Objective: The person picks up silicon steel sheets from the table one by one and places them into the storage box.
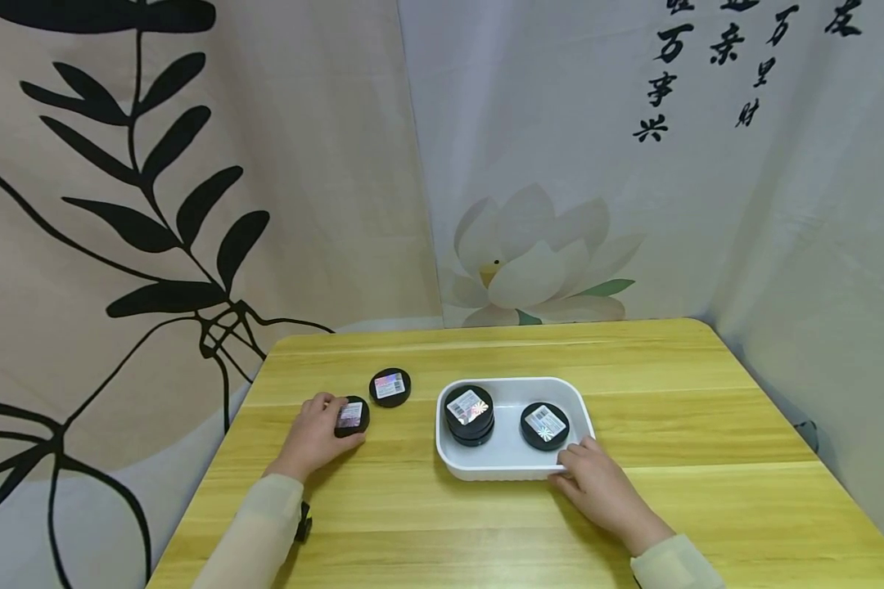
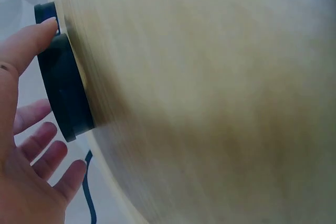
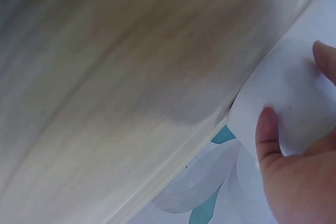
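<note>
My left hand [image 1: 317, 438] is at a small black round container [image 1: 350, 415] with a label on top, lying on the table; thumb and fingers are on either side of it. In the left wrist view the thumb crosses the container's dark side [image 2: 65, 87], while the other fingers are spread beyond it. My right hand [image 1: 604, 487] holds the front right rim of a white tray [image 1: 501, 473], its thumb outside the wall. Inside the tray stand a stack of black containers [image 1: 469, 413] on the left and a single container [image 1: 544, 426] on the right.
Another black container [image 1: 390, 387] lies on the wooden table [image 1: 501, 540], just behind and right of the one at my left hand. Hanging cloths [image 1: 339, 164] with plant, flower and writing prints stand behind the table's far edge.
</note>
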`<action>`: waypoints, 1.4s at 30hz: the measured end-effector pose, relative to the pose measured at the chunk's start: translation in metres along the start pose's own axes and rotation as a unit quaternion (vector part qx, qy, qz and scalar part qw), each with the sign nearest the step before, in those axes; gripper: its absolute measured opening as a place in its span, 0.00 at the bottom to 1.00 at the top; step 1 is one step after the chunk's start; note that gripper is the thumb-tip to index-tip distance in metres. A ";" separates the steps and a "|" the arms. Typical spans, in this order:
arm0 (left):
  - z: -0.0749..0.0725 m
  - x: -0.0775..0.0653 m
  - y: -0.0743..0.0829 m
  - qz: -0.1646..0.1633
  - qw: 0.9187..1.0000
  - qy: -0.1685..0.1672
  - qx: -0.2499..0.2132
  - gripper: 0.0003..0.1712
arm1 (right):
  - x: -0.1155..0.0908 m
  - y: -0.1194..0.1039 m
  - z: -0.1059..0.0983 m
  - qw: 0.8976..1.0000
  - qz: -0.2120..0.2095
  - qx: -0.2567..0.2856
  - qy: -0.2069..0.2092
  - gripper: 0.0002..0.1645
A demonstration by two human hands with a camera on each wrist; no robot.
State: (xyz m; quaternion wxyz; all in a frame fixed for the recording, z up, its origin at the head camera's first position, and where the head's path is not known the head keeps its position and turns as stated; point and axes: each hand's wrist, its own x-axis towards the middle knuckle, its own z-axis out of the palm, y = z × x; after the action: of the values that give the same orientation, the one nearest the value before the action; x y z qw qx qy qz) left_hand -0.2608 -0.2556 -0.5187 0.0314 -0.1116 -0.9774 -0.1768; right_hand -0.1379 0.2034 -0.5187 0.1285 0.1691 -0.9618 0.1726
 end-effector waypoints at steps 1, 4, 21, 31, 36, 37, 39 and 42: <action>0.000 0.000 -0.001 -0.004 1.000 -0.001 0.000 0.47 | 0.000 0.000 0.000 1.000 0.000 0.000 -0.001 0.11; 0.001 0.002 -0.002 -0.013 1.000 -0.006 0.001 0.50 | -0.001 0.001 0.000 1.000 0.002 -0.002 0.000 0.11; 0.005 0.009 -0.012 -0.036 0.999 -0.015 0.009 0.62 | -0.003 0.003 0.003 0.999 -0.017 -0.011 0.034 0.13; 0.008 0.014 -0.022 -0.061 0.998 -0.023 -0.015 0.68 | -0.002 0.001 0.001 0.999 -0.026 -0.008 0.041 0.13; 0.010 0.015 -0.027 -0.073 0.997 -0.028 -0.023 0.70 | -0.001 0.001 0.001 1.000 -0.017 -0.009 0.022 0.12; 0.010 0.015 -0.027 -0.076 0.996 -0.029 -0.025 0.70 | -0.001 0.002 0.001 1.000 -0.016 -0.009 0.019 0.11; 0.010 0.015 -0.028 -0.081 0.996 -0.031 -0.029 0.70 | -0.001 0.002 0.001 1.000 -0.013 -0.010 0.013 0.11; 0.010 0.015 -0.029 -0.086 0.995 -0.034 -0.031 0.69 | 0.000 0.002 0.002 1.000 -0.013 -0.010 0.011 0.11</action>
State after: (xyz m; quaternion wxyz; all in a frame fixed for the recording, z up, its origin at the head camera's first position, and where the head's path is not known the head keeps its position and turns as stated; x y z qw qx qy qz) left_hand -0.2818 -0.2758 -0.5367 -0.0205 -0.0338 -0.9779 -0.2055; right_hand -0.1389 0.2047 -0.5213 0.1425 0.1783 -0.9598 0.1633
